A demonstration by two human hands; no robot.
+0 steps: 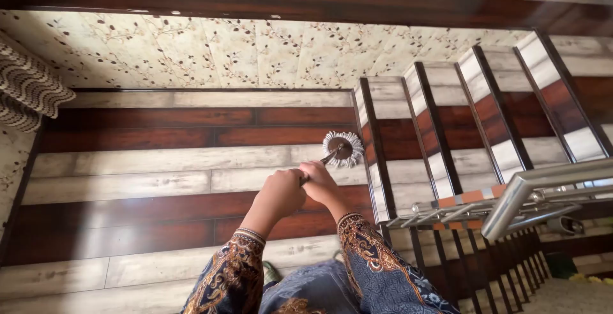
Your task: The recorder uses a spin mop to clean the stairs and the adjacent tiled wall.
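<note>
Mop (342, 148), round head on striped landing floor (159, 160) beside stairs (447, 116): our left hand (281, 192) and right hand (319, 183) both closed on its handle, best kept low and steady.

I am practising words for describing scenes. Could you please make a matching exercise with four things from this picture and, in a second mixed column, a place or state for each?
Things:
1. mop head
2. metal handrail
3. patterned wall tiles
4. left hand

Places or states:
A. at the right, above the stairs
B. closed around the mop handle, beside the right hand
C. on the landing floor, next to the top step
D. along the far edge of the landing

Pairs: 1-C, 2-A, 3-D, 4-B
</note>
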